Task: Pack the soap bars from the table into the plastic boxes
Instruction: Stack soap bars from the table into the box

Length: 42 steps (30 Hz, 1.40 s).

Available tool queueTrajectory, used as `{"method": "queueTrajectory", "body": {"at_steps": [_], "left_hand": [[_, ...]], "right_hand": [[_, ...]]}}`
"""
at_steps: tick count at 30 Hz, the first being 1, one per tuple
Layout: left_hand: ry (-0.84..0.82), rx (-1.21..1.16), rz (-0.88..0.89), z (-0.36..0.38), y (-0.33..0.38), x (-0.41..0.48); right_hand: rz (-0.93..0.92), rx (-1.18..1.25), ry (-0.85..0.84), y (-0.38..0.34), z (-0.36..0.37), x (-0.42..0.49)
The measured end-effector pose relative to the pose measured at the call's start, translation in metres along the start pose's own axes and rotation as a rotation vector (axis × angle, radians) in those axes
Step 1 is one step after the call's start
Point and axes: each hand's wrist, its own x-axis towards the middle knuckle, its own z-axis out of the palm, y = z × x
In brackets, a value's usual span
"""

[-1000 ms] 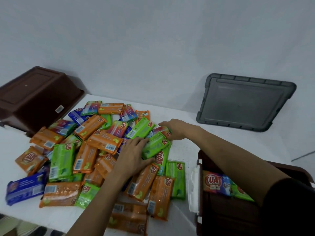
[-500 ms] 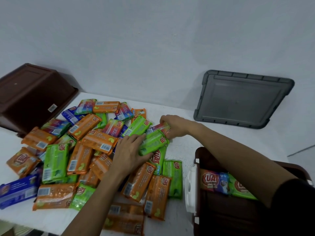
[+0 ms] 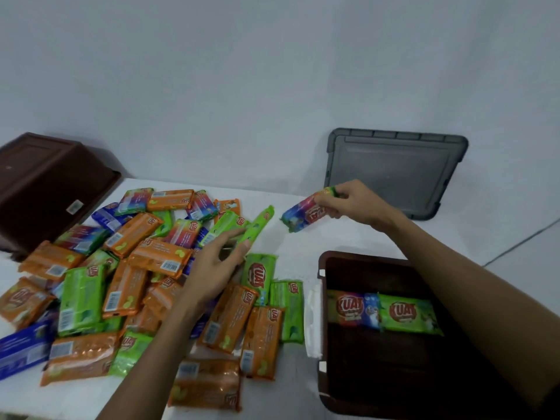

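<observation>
Several wrapped soap bars [image 3: 157, 259], orange, green, blue and multicoloured, lie heaped on the white table [image 3: 303, 244]. My left hand [image 3: 216, 268] holds a green soap bar [image 3: 257, 224] by one end, lifted above the heap. My right hand [image 3: 353, 204] pinches a multicoloured soap bar [image 3: 304, 215] in the air, beyond the far edge of the open brown plastic box [image 3: 322, 377] at lower right. Two bars [image 3: 383, 312] lie side by side inside that box.
A second brown box [image 3: 45, 183] lies tipped over at the far left of the table. A grey lid [image 3: 394, 171] leans against the wall at the back right. A white latch [image 3: 313, 321] sits on the open box's left rim.
Both hands have lifted a bar out of the heap. The right hand moved up and right with the multicoloured bar; the left raised the green bar.
</observation>
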Motion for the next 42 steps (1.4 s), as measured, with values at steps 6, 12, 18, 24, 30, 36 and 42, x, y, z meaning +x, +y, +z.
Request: {"method": "queueTrajectory", "body": {"at_steps": [6, 12, 18, 24, 30, 36, 42], "left_hand": [[-0.054, -0.227, -0.01, 0.022, 0.038, -0.009], [-0.118, -0.329, 0.012, 0.037, 0.054, -0.013], [-0.173, -0.312, 0.072, 0.053, 0.077, -0.019], [-0.213, -0.31, 0.069, 0.069, 0.088, -0.022], [-0.196, -0.364, 0.043, 0.077, 0.09, -0.024], [-0.19, -0.401, 0.067, 0.087, 0.096, -0.026], [-0.231, -0.387, 0.101, 0.091, 0.092, -0.023]], "right_hand": [[-0.021, 0.293, 0.112, 0.007, -0.023, -0.059], [0.0, 0.522, 0.143, 0.017, -0.034, -0.109], [0.035, 0.824, 0.159, 0.027, -0.026, -0.141], [0.064, 0.837, 0.098, 0.032, -0.023, -0.164], [0.149, 0.793, 0.258, 0.04, -0.021, -0.175], [0.081, 0.572, 0.277, 0.043, -0.02, -0.182], [0.038, 0.465, 0.235, 0.043, -0.025, -0.186]]}}
